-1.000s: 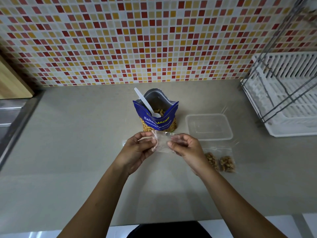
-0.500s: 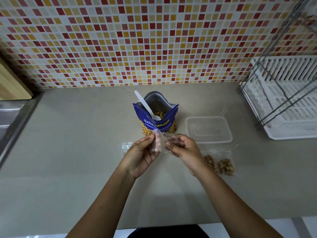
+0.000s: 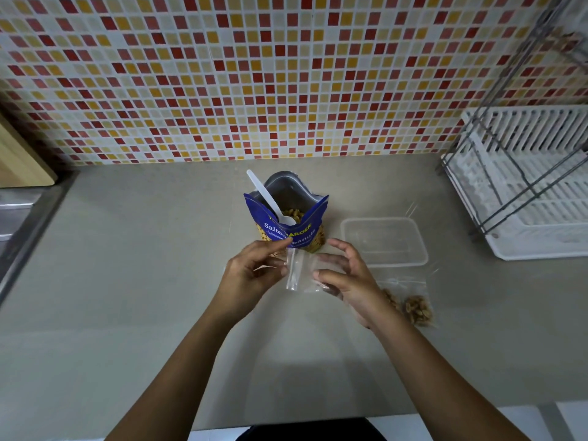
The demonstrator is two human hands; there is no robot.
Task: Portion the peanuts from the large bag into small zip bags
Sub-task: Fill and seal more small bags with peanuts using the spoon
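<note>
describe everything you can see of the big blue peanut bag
The peanut bag is a blue stand-up pouch with white and yellow lettering, a silvery foil lining and a peanut picture or window low on its front. It stands upright on the grey countertop near the tiled wall, its top open and spread wide, front lip dipping. Peanuts lie inside, and a white plastic spoon rests in them, handle leaning out to the upper left. The left hand overlaps its front; contact cannot be told.

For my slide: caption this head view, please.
Left hand and right hand hold a small clear plastic zip bag before a blue peanut bag holding a white plastic spoon.
</note>
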